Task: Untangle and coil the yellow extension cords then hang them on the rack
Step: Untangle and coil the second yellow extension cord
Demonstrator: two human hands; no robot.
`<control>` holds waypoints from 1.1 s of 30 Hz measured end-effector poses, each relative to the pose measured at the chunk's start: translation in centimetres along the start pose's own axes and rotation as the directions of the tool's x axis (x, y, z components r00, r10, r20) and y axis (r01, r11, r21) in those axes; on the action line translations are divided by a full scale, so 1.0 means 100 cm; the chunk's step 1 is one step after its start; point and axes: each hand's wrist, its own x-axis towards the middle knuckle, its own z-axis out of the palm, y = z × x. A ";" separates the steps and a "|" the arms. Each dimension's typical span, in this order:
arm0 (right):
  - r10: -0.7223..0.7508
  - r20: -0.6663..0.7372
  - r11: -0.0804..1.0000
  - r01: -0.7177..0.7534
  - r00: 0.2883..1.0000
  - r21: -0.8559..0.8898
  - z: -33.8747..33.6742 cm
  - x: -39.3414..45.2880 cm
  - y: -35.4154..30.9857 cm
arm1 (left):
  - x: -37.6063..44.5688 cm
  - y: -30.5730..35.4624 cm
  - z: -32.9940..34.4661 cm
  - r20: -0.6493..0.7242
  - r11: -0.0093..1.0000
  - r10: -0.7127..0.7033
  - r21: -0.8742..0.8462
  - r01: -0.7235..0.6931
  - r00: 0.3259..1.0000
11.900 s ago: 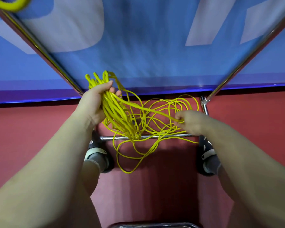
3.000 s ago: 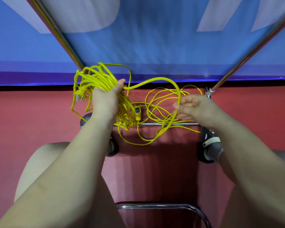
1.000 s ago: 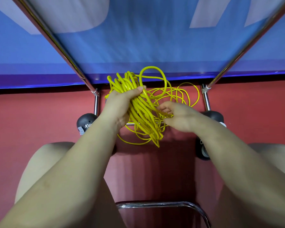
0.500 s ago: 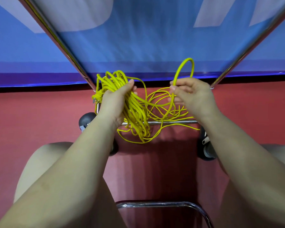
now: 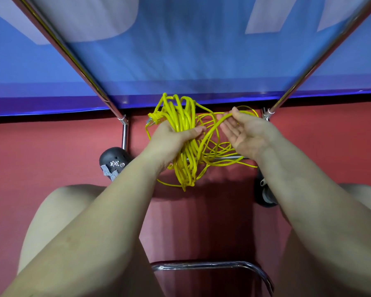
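We log the left hand (image 5: 169, 137) wrapped around a thick bundle of yellow extension cord (image 5: 183, 125), fingers and thumb curled tight about the gathered loops; the bundle stands up above the fist and hangs down below it, the lowest loops ending above the red floor (image 5: 51, 146). A metal plug (image 5: 148, 122) pokes out at the left of the bundle, just beside the fist. The right hand (image 5: 243, 133) is turned palm up, fingers mostly straight — a single strand (image 5: 214, 127) lies across the fingertips, seemingly held under the thumb, and runs down and left toward the bundle. Loose cord loops (image 5: 221, 151) sprawl between and behind the two hands, over the low horizontal bar (image 5: 234, 157) of the chrome rack (image 5: 124, 133). Two slanted chrome poles of the rack rise to the upper left and upper right, in front of a blue banner (image 5: 191, 50). A black shoe (image 5: 113, 160) with a checked bow sits left of the hands, by the rack's left post — the other shoe (image 5: 263, 196) is mostly hidden behind the right forearm. A curved chrome tube (image 5: 212, 265) shows at the bottom between bare knees.
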 end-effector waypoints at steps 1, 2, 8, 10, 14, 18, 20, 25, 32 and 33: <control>0.010 -0.008 1.000 -0.010 1.000 0.026 0.000 0.001 0.000 | -0.001 0.000 0.001 0.023 0.999 0.010 0.037 -0.011 1.000; 0.016 -0.018 0.998 -0.015 1.000 0.053 -0.001 0.001 0.000 | -0.002 0.000 0.002 0.043 0.997 0.019 0.070 -0.022 0.999; 0.029 -0.056 0.993 -0.022 0.998 0.119 0.002 0.002 -0.004 | 0.000 -0.008 0.003 0.142 0.965 0.023 0.256 -0.059 0.990; 0.037 -0.016 0.996 -0.036 0.999 0.083 0.005 0.000 -0.003 | -0.001 -0.009 0.004 0.150 0.968 0.024 0.244 -0.060 0.988; 0.027 0.134 0.999 -0.024 0.991 -0.030 0.007 -0.003 -0.007 | 0.000 -0.010 0.005 0.059 0.986 0.041 0.160 -0.050 0.997; -0.096 0.208 0.741 0.210 0.973 -0.638 0.001 -0.001 -0.001 | 0.003 -0.006 0.005 -0.063 0.998 -0.003 -0.058 -0.001 0.998; -0.208 0.351 0.353 0.405 0.913 -0.844 -0.004 0.000 0.008 | 0.004 -0.002 0.003 -0.124 0.985 -0.046 -0.169 0.025 0.991; -0.205 0.543 -0.003 0.555 0.814 -0.832 -0.009 0.004 0.027 | 0.005 0.002 -0.001 -0.170 0.955 -0.118 -0.291 0.064 0.978; -0.256 0.632 -0.171 0.609 0.732 -0.775 -0.007 -0.002 0.023 | 0.007 0.003 -0.005 -0.198 0.950 -0.089 -0.312 0.024 0.976; -0.239 0.636 -0.200 0.604 0.734 -0.772 -0.008 -0.002 0.024 | 0.007 0.003 -0.005 -0.207 0.947 -0.084 -0.320 0.014 0.975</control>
